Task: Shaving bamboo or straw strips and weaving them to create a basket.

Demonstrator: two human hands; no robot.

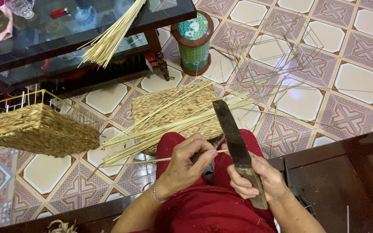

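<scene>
My right hand [255, 179] grips the wooden handle of a long dark knife [232, 133], its blade pointing up and away from me. My left hand [188, 166] pinches a thin pale bamboo strip [130, 162] that runs out to the left and meets the blade near its base. Both hands rest above my lap in red trousers [212, 207]. A loose bundle of pale strips [169, 123] lies across my knees and over a flat woven mat piece [182, 110] on the tiled floor.
A woven basket on a yellow wire frame [35, 127] stands at left. A dark glass-topped table [78, 34] carries another strip bundle [111, 36]. A green cylindrical container [194, 41] stands beyond. Thin wires [281, 64] are scattered on the tiles. Dark wooden furniture [346, 172] is at right.
</scene>
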